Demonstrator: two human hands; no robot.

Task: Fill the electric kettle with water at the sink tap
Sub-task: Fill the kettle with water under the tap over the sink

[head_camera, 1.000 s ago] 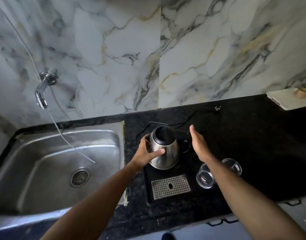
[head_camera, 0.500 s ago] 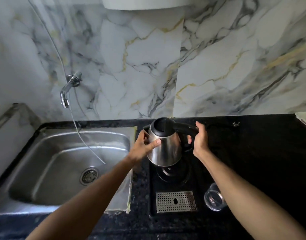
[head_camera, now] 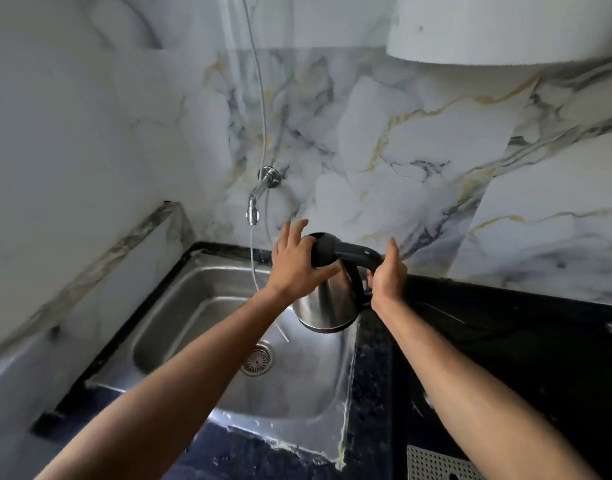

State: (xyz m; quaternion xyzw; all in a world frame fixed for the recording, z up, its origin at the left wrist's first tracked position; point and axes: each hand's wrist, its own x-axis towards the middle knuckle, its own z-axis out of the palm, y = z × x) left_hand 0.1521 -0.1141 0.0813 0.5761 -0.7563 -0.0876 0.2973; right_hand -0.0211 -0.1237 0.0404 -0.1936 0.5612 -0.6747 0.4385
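Observation:
A steel electric kettle (head_camera: 327,306) with a black lid and handle hangs in the air over the right edge of the steel sink (head_camera: 207,317). My right hand (head_camera: 387,275) grips its black handle. My left hand (head_camera: 294,268) rests against the kettle's upper left side by the lid, fingers spread. The chrome wall tap (head_camera: 259,197) is up and to the left of the kettle, apart from it. Whether the lid is open I cannot tell.
A thin hose (head_camera: 259,133) hangs down the marble wall past the tap into the sink. Black countertop (head_camera: 522,341) lies to the right, with a metal drip grille (head_camera: 439,464) at the bottom. A white cylinder (head_camera: 498,26) is mounted overhead at the right.
The kettle has been lifted off its base and carried left, from over the counter to above the sink's right edge. My view has turned left and up, toward the tap.

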